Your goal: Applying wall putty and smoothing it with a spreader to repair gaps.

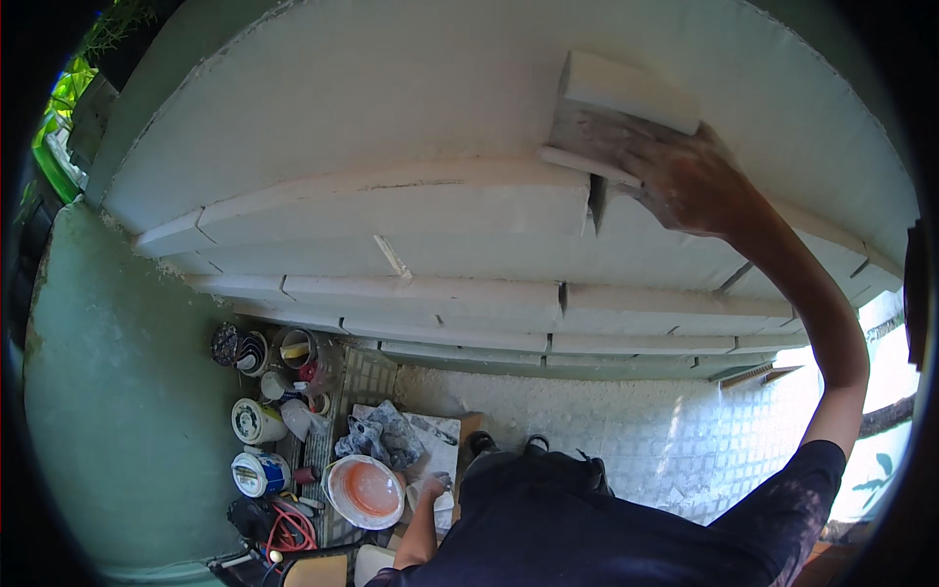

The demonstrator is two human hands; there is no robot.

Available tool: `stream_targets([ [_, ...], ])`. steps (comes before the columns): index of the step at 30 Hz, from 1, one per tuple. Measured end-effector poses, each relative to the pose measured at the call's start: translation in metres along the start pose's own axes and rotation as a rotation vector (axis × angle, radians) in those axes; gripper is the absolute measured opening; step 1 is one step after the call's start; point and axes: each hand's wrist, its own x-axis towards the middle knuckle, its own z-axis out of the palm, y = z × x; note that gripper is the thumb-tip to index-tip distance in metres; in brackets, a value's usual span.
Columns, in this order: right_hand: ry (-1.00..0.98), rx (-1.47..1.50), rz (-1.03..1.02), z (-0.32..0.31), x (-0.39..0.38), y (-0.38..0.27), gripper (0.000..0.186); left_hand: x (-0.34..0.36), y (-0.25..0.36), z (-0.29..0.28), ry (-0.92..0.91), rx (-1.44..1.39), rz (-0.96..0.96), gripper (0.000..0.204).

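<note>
right hand holds a pale tool to the wall

in the upper right of the frame, the right hand (685, 181), dusty with white, is clamped on a pale tool (634, 90); its fingers lie across the middle of it, their tips blurred. the tool sits at the white wall (391, 108), just above the top ledge (391, 207) and near a dark gap (598, 201) in it. lower ledges (421, 291) curve across the middle of the frame.

the left hand (437, 484) is low, at the bottom centre, just beside a bucket (337, 499) that's orange inside. its fingers look curled, but i can't tell whether they hold anything. above the bucket, crumpled grey sheeting (396, 430) lies partly over a white board (442, 445).

at the lower left, tubs (257, 423) line the green wall (127, 391), with a red hose (289, 528) below them. a dark shirt (606, 533) fills the bottom; pale tiles (606, 430) spread behind it, sunlit at the lower right.
</note>
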Motion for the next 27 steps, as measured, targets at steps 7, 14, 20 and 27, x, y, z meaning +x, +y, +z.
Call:
stream_targets([
  [7,0.175,0.1,0.025,0.007,0.019,-0.021,0.034,0.003,-0.084,0.004,-0.032,0.121,-0.115,0.029],
  [14,-0.083,0.106,0.184,-0.015,0.009,-0.031,0.053,0.008,-0.043,-0.004,-0.001,-0.108,-0.163,0.035],
  [20,0.177,0.067,0.052,0.014,0.007,-0.02,0.05,0.013,-0.026,0.004,0.012,0.034,-0.054,0.031],
  [27,0.253,0.071,-0.067,-0.006,0.065,-0.049,0.054,0.039,0.004,0.01,-0.11,0.109,0.133,0.032],
])
